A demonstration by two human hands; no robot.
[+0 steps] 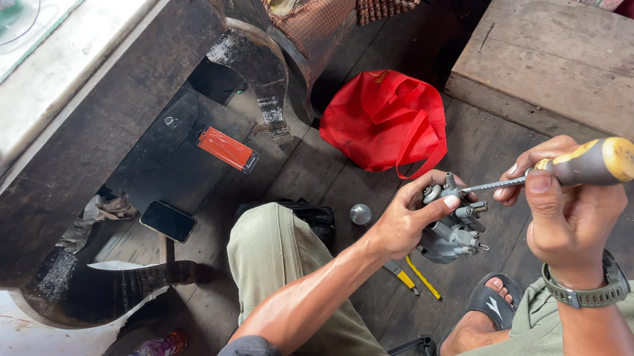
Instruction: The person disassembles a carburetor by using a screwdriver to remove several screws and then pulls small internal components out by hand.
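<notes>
Left hand (406,223) clasps grey metal carburettor (452,235) above the dark plank floor (334,164); right hand (565,204) grips yellow-handled screwdriver (581,165), tip on it. Far: red cloth bag (386,118), wooden crate (573,60). Left: dark wooden bench (104,116).

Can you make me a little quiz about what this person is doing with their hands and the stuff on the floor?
1. True or false: the right hand holds a screwdriver with a grey and yellow handle.
2. What does the left hand grip?
A. a red cloth bag
B. a small grey metal engine part
C. a black phone
3. Fill in: the crumpled red cloth bag lies on the dark wooden ____.

Key:
1. True; its metal shaft reaches to the part.
2. B, the small grey metal engine part, held above the person's knees.
3. Floor, beside the pale wooden board.
</notes>
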